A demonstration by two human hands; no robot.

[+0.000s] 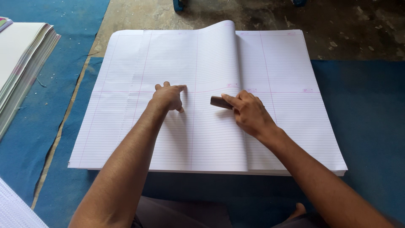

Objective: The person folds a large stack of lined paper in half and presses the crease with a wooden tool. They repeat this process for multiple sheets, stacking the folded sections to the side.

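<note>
Left hand [168, 98] presses flat, fingers spread, on the big white ruled paper sheet [202, 139] mid-frame while right hand [249, 113] grips what's probably a dark wooden creasing block [220, 102], so slipping could crease it crooked.

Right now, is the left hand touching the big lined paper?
Touching. The head view shows the left hand pressed flat on the folded lined sheet, fingertips spread on it with no gap. The right hand grips a small dark brown tool.

A large stack of ruled white sheets [287, 126] lies flat, top sheet folded over, small brown block [220, 101] upon it.
</note>
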